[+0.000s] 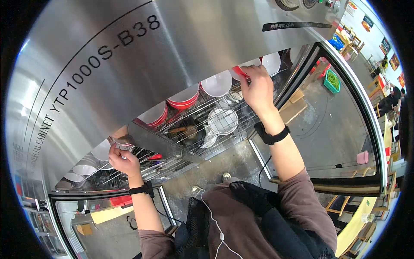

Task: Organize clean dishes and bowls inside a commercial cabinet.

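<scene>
My right hand (257,88) is closed on the rim of a red-and-white bowl (240,71) on the upper rack at the right. Its fingertips are partly hidden by the bowl. My left hand (125,163) is by the left rack, fingers loosely bent and apart, with nothing visible in them. Nearest to it is a white bowl (101,151). More white bowls with red outsides stand in a row on the upper rack (235,91), among them one bowl (216,83) left of my right hand.
Both glass doors of the steel cabinet (129,64) stand open, the right door (332,116) swung wide. A lower shelf holds white dishes (223,121) and a wooden-handled pan (189,131). A green basket (332,81) and a pink bucket (362,157) show through the glass.
</scene>
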`<state>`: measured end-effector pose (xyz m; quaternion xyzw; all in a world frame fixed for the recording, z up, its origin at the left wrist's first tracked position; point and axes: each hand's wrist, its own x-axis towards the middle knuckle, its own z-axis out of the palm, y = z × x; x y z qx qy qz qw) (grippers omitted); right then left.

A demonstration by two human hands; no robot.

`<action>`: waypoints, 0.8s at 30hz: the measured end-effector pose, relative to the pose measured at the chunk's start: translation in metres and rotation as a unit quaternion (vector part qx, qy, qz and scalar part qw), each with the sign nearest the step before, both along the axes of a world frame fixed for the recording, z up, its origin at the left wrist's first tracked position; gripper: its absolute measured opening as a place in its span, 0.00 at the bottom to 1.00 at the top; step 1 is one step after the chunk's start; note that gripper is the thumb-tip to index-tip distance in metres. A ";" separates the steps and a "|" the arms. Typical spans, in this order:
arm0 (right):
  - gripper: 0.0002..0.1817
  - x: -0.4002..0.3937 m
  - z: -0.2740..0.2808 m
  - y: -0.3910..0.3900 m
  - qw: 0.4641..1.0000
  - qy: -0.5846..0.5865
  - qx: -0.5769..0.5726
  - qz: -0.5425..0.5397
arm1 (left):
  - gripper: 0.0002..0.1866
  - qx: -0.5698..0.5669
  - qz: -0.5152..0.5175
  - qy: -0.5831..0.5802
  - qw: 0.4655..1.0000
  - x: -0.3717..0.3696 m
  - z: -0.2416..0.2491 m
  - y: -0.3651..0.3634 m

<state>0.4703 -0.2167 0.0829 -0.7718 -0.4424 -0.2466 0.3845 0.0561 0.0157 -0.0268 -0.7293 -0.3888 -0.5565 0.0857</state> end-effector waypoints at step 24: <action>0.09 -0.078 -0.012 0.064 0.985 0.029 0.092 0.146 | 0.17 0.031 -0.015 0.031 0.999 -0.005 0.001 0.002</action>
